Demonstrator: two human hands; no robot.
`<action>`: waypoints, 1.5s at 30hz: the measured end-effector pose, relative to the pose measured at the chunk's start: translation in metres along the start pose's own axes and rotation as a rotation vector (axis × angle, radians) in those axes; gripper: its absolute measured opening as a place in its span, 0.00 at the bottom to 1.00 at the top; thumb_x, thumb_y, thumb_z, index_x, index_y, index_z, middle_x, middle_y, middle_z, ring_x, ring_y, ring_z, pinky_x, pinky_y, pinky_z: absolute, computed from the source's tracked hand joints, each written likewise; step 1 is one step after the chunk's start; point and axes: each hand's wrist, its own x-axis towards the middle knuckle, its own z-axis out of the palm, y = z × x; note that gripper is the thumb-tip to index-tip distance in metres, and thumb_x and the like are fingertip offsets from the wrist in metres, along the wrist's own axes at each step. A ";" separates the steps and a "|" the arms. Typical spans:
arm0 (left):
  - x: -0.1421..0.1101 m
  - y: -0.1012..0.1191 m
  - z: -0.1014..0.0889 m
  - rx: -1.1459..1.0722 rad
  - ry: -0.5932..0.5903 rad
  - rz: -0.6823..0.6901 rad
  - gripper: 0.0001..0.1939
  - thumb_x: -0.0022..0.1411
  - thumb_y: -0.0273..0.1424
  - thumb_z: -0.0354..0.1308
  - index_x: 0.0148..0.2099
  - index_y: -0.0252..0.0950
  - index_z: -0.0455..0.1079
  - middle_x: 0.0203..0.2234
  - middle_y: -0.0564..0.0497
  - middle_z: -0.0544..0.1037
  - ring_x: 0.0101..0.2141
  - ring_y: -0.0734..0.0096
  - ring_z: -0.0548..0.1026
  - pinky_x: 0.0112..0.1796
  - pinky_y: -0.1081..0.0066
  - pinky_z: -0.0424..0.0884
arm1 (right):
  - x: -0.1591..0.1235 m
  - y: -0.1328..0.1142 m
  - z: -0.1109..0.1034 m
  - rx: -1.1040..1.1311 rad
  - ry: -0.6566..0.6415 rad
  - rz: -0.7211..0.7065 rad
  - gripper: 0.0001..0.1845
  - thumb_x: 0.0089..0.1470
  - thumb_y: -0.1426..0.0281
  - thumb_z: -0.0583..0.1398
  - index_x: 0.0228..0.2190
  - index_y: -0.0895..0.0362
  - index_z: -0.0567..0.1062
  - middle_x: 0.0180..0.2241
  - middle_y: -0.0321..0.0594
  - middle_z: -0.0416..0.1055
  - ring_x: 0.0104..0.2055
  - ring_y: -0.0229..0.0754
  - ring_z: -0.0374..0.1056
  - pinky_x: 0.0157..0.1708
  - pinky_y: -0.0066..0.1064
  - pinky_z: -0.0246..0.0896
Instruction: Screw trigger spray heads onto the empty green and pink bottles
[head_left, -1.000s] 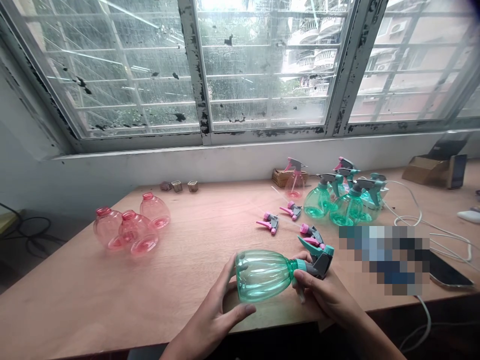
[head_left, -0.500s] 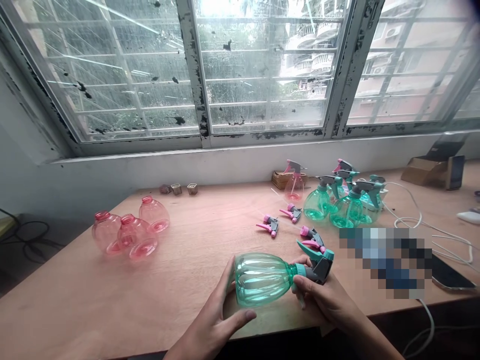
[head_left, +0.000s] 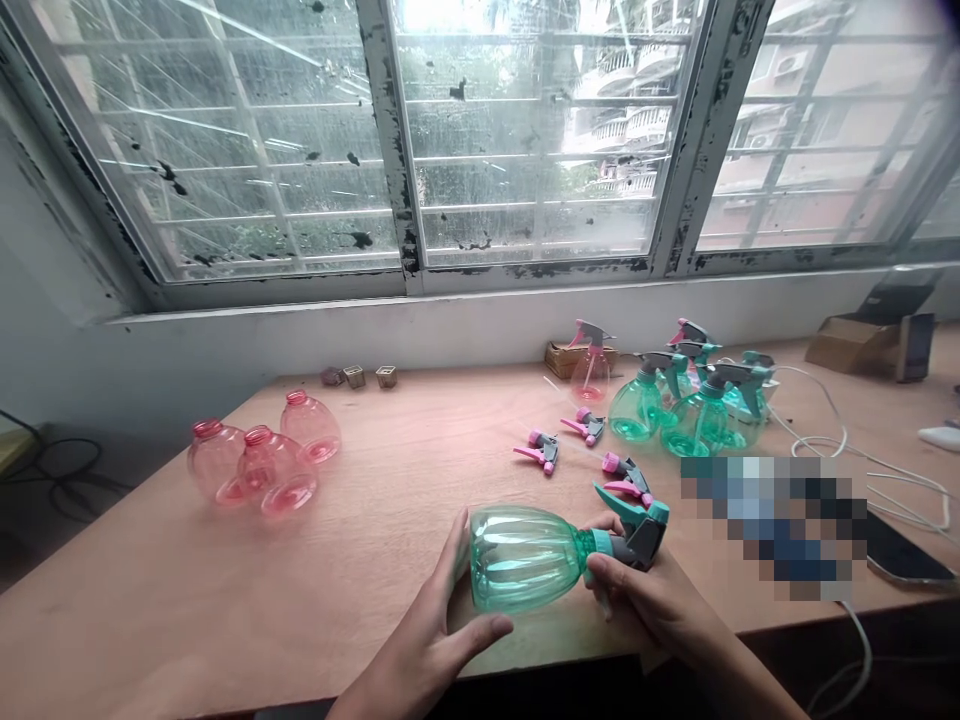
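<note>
Cradling a teal plastic spray bottle (head_left: 525,558) on its side, my left hand (head_left: 420,650) cups its base while my right hand (head_left: 652,600) clamps its neck below the trigger head (head_left: 645,535). A loose pink trigger sprayer (head_left: 626,478) lies just beyond my right hand.

Three empty pink plastic bottles (head_left: 259,465) are sitting clustered on the pale wooden worktop (head_left: 150,570), while a black smartphone (head_left: 907,550) is lying beside a thin white cable (head_left: 900,468).
</note>
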 end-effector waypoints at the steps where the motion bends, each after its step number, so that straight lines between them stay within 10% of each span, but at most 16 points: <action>1: 0.000 0.000 0.000 0.005 -0.009 0.004 0.49 0.66 0.40 0.63 0.75 0.40 0.36 0.74 0.48 0.44 0.72 0.56 0.42 0.70 0.56 0.38 | 0.000 0.000 -0.001 -0.003 -0.004 0.005 0.20 0.54 0.56 0.70 0.39 0.55 0.70 0.24 0.33 0.76 0.20 0.37 0.68 0.25 0.30 0.61; 45: -0.003 0.003 0.000 -0.027 -0.032 0.016 0.52 0.65 0.38 0.64 0.75 0.44 0.29 0.74 0.52 0.38 0.72 0.54 0.37 0.70 0.56 0.38 | 0.000 0.001 0.001 0.023 -0.005 0.005 0.20 0.52 0.57 0.70 0.37 0.56 0.71 0.24 0.35 0.77 0.19 0.37 0.68 0.24 0.30 0.60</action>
